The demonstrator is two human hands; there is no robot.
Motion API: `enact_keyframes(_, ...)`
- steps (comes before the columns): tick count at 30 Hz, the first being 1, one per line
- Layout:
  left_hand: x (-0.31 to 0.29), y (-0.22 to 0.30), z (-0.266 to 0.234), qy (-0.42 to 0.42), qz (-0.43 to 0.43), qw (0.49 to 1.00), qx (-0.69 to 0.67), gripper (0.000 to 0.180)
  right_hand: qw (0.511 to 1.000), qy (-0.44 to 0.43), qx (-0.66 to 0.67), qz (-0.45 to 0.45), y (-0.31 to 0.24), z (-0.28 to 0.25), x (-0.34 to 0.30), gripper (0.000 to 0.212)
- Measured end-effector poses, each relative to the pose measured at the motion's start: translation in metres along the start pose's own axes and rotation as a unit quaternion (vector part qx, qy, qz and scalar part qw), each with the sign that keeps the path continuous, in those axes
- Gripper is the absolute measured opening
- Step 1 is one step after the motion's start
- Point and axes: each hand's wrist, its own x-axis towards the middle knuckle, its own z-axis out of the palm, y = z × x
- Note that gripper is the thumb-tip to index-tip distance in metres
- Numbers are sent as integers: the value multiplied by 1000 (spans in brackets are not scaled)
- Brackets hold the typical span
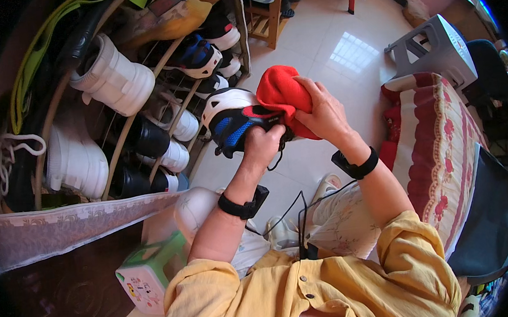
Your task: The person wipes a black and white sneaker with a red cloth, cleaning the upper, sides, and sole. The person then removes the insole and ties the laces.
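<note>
My left hand (263,146) grips a black and blue sneaker (231,127) with a white sole, holding it in the air in front of the shoe rack. The sole end points left, and a dark lace loop hangs below my fingers. A bunched red cloth (284,91) lies against the right end of the shoe. My right hand (324,111) is closed on that cloth, its fingers over the right side of it. The cloth hides part of the shoe, including its opening.
At left stands a rack with several shoes, among them a white sneaker (119,79) and a similar blue one (197,56). A grey plastic stool (435,51) and a patterned covered seat (430,146) are at right. A green and pink stool (150,272) sits lower left.
</note>
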Motion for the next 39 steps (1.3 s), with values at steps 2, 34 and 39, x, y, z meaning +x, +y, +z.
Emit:
enact_keyframes(2, 3, -6, -6, -44, 9, 993, 111, 22, 1000, -11, 21, -19, 4, 2, 1, 68)
enact_keyframes(34, 16, 11, -14, 71, -31, 909, -409, 55, 979, -43, 195, 40, -5, 31, -26, 74)
enact_keyframes(39, 17, 11, -7, 40, -60, 911, -407, 54, 979, -34, 201, 27, -14, 34, -36, 97)
